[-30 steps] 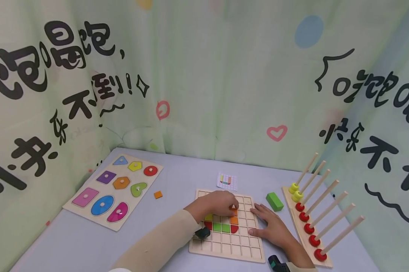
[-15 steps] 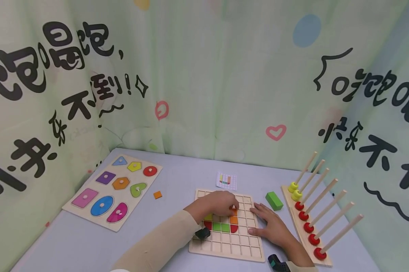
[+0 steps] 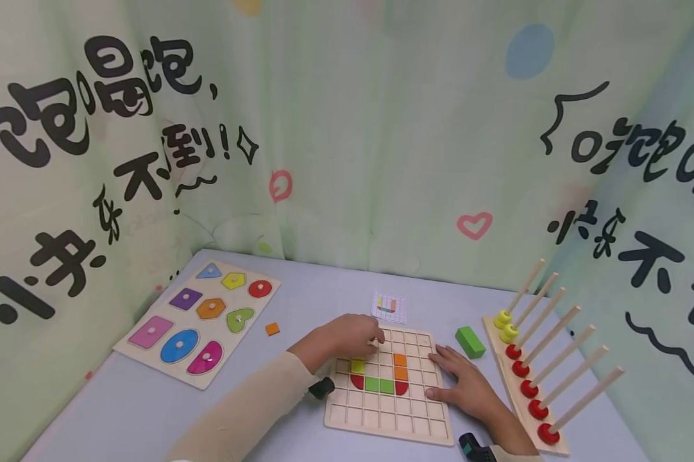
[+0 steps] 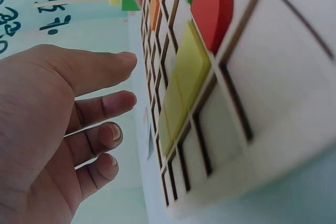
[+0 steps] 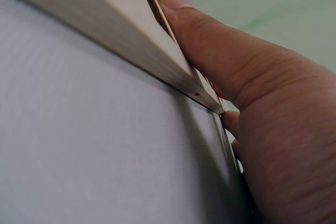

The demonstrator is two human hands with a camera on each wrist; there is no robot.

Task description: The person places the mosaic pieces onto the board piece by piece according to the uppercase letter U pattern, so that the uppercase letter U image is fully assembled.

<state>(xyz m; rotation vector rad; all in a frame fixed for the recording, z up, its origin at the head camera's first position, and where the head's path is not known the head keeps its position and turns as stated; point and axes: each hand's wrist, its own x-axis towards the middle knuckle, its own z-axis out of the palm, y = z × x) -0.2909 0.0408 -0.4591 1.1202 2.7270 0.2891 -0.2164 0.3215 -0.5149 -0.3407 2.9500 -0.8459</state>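
Observation:
On the table lies a wooden grid board bearing a U-like pattern of tiles. Yellow tiles line its left side, partly covered by my arm in the head view. Two orange tiles form the right side, with green tiles and rounded red pieces along the bottom. My left hand hovers over the board's far left part, fingers loosely bent and holding nothing in the left wrist view. At the right edge, my right hand rests its thumb on the board, fingers stretched along the side.
Behind the board lies a pattern card. A loose orange tile is to the left, near a shape puzzle board. A green block and a peg stand with upright rods and beads are on the right.
My left hand has left the upper orange tile and moved left and slightly away, uncovering both orange tiles. The right hand keeps its place at the board's edge.

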